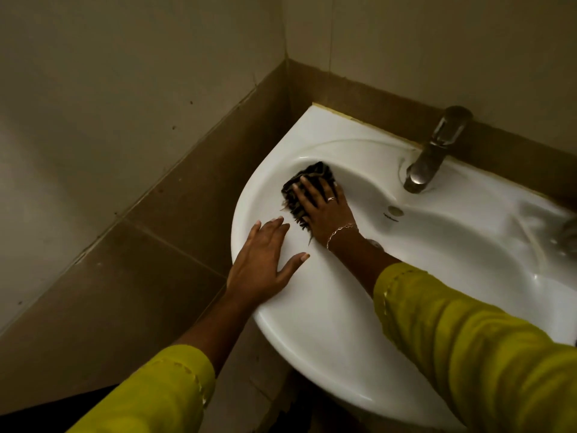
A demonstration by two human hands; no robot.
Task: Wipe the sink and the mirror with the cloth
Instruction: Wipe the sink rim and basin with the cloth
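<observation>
A white ceramic sink [327,332] fills the middle and right of the view, fixed in a wall corner. A dark, frayed cloth [307,179] lies on the left inner slope of the basin. My right hand [324,207] presses flat on top of it, fingers spread over the cloth, with a ring and a wrist chain showing. Lying flat on the sink's left rim, my left hand [265,260] has its fingers apart and holds nothing. No mirror is in view.
A metal tap [434,151] stands at the back of the sink, with an overflow hole [395,210] below it. Brown tiles [175,232] and pale wall [109,89] close in on the left and behind. Something blurred sits at the far right edge [566,235].
</observation>
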